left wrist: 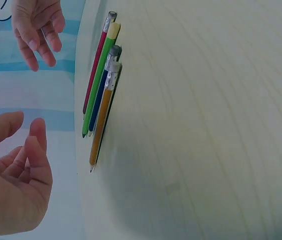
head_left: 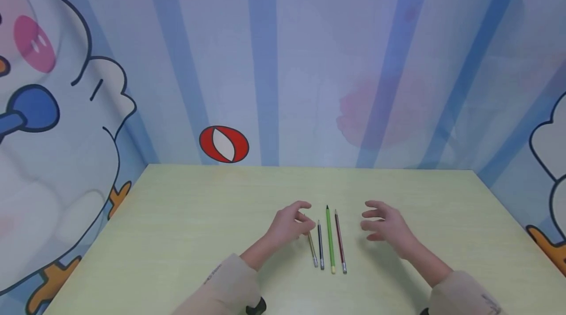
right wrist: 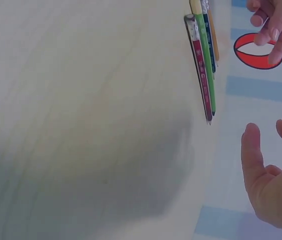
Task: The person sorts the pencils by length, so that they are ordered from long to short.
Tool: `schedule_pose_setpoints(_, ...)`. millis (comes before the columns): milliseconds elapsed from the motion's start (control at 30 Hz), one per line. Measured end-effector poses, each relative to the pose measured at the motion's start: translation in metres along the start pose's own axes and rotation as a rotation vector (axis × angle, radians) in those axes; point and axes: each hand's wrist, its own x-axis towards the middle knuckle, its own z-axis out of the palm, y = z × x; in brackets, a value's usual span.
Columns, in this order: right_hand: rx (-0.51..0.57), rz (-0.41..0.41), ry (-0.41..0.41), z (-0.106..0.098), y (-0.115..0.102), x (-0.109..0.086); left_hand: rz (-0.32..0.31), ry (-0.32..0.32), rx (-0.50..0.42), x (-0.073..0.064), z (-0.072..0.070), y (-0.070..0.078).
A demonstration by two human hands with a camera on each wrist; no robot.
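Side by side on the table lie a yellow-orange pencil (left wrist: 101, 120), a dark blue pencil (head_left: 320, 246), a green pencil (head_left: 330, 241) and a dark red pencil (head_left: 340, 243), their erasers toward the person. My left hand (head_left: 289, 223) hovers just left of them, fingers loosely bent with nothing between them; in the head view it covers the tip of the yellow-orange pencil. To the right of the dark red pencil, my right hand (head_left: 389, 226) is held above the table, fingers spread and relaxed, holding nothing. Both palms face inward.
The pale wood-grain table (head_left: 199, 216) runs back to a blue striped backdrop (head_left: 305, 69) with cartoon figures and a red-and-white ball (head_left: 224, 144) printed on it. Light sleeves cover both forearms, and a black band (head_left: 256, 306) shows at the left cuff.
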Motion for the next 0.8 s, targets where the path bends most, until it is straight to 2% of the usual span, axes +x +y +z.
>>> schedule_pose_setpoints(267, -0.001, 0.067, 0.023, 0.020, 0.006, 0.008, 0.017, 0.015, 0.080, 0.005, 0.025, 0.000)
schedule_pose_setpoints(500, -0.018, 0.131, 0.066, 0.036, 0.014, 0.015, -0.019, 0.034, 0.220, 0.010, 0.041, 0.003)
schedule_pose_setpoints(667, -0.064, 0.132, 0.094, 0.044, 0.020, 0.021, -0.053, 0.049, 0.309, 0.013, 0.048, 0.005)
schedule_pose_setpoints(800, -0.126, 0.119, 0.101, 0.049, 0.022, 0.023, -0.047, 0.073, 0.362, 0.015, 0.052, 0.006)
